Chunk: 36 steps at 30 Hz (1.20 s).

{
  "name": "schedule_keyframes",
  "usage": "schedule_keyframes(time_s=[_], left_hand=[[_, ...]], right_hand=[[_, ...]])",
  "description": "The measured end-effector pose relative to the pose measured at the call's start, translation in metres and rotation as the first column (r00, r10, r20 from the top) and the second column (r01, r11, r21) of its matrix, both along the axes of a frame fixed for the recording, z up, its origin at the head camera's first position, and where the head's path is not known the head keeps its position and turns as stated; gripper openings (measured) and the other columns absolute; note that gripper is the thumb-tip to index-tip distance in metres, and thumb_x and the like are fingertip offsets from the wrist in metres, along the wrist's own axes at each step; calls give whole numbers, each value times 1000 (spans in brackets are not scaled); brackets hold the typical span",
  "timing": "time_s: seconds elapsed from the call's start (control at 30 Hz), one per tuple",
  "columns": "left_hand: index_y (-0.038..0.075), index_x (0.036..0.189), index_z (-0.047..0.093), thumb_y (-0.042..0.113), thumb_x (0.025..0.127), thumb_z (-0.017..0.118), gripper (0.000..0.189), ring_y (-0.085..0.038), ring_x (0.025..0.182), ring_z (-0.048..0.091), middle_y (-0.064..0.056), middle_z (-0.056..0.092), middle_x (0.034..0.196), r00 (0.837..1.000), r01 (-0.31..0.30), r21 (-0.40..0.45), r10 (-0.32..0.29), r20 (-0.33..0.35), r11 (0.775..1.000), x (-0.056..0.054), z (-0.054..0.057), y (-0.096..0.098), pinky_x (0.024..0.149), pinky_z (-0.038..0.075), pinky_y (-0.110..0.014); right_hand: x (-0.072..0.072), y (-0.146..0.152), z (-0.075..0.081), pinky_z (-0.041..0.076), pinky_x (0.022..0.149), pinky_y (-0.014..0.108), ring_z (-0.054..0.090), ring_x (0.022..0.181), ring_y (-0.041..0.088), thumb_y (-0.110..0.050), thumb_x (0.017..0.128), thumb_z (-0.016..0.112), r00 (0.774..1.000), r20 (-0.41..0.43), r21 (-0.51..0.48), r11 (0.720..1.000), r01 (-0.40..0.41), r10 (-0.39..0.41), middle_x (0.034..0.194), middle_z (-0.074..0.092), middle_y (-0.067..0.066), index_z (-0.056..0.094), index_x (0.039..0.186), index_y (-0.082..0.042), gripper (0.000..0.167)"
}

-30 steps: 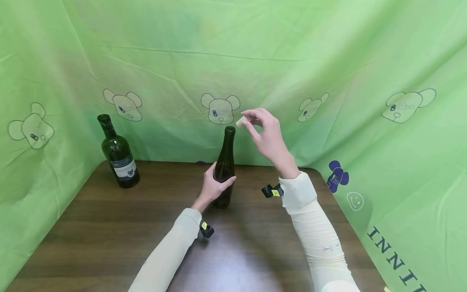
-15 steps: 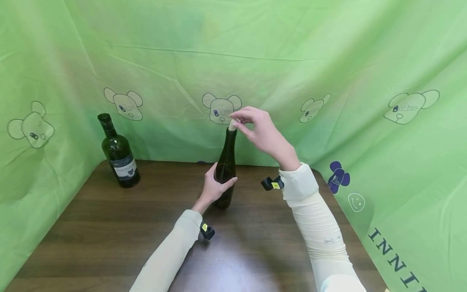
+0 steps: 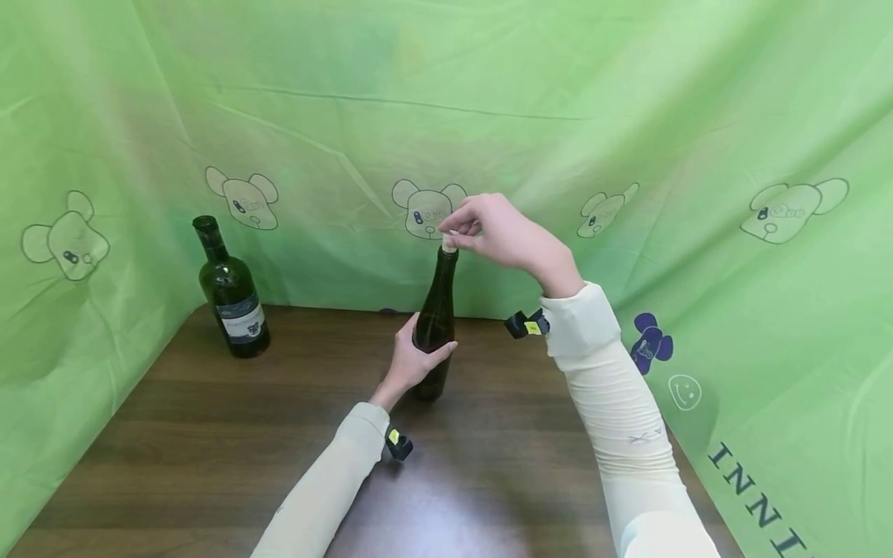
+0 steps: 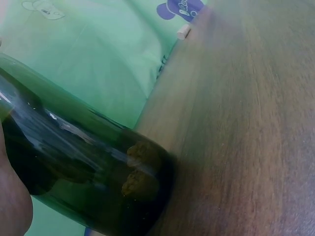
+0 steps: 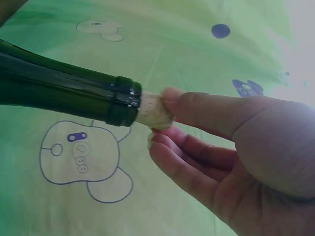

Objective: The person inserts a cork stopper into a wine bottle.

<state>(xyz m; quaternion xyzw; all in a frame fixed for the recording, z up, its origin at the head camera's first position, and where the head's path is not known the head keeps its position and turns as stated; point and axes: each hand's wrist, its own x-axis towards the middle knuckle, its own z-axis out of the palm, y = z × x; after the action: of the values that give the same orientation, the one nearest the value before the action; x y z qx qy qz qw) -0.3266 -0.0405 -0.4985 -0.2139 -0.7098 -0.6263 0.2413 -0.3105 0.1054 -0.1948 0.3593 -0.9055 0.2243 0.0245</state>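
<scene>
Cork (image 5: pixel 155 110) sits at the mouth of the dark green bottle (image 3: pixel 441 298), pinched between the right hand's (image 3: pixel 505 236) thumb and fingers; the left hand (image 3: pixel 412 358) grips that bottle's body on the table (image 3: pixel 174 465). Another bottle's (image 3: pixel 225 283) label (image 3: pixel 242 319) is too small to read; the green cloth (image 3: pixel 488 139) bears letters (image 3: pixel 763 511) reading "INNI".

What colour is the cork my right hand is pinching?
The cork is a pale beige, seen best in the right wrist view.
</scene>
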Motion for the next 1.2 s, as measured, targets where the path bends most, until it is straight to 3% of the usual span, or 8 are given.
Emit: schedule_keyframes(time_s=[0.17,0.33,0.5,0.63,0.87,1.2], left_hand=[[14,115,65,21,76,88,45,-19,89,65,-5,70,101,1000,13,23,-13,10,1000,1,0,0,79,54,-36],[9,114,65,13,76,88,45,-21,88,65,-9,70,101,1000,-1,20,1,3,1000,4,2,1,78,54,-35],[4,112,64,10,77,85,41,-20,87,64,-11,69,98,1000,-11,14,11,-15,1000,18,18,2,77,52,-33],[5,109,65,11,77,85,39,-19,86,63,-10,69,96,1000,-13,17,14,-28,1000,29,32,1,76,52,-32],[4,109,65,10,76,86,40,-20,85,62,-10,69,96,998,-21,25,23,-52,999,29,30,0,76,52,-33],[4,110,64,11,77,86,40,-21,85,63,-10,69,96,998,-28,21,29,-56,999,30,29,-1,75,52,-33]], right_hand=[[-3,-4,14,59,85,33,73,91,21,-7,92,75,999,51,67,998,-16,12,103,77,10,77,110,-2,20],[-5,-14,31,58,88,37,74,92,21,-9,87,80,995,101,184,983,5,-24,101,78,9,80,104,-5,17],[0,-22,41,59,87,37,74,92,19,-10,86,82,996,76,279,960,14,-37,100,78,9,81,101,-6,16],[1,-25,42,59,84,35,74,89,19,-9,86,81,999,42,305,952,9,-23,99,78,9,81,99,-5,14],[4,-31,43,58,82,38,70,87,21,-6,84,81,1000,-16,360,932,28,-24,93,78,10,80,94,-3,10],[5,-33,43,57,81,36,68,87,21,-8,87,79,997,22,365,929,63,-76,93,77,8,80,94,-5,8]])
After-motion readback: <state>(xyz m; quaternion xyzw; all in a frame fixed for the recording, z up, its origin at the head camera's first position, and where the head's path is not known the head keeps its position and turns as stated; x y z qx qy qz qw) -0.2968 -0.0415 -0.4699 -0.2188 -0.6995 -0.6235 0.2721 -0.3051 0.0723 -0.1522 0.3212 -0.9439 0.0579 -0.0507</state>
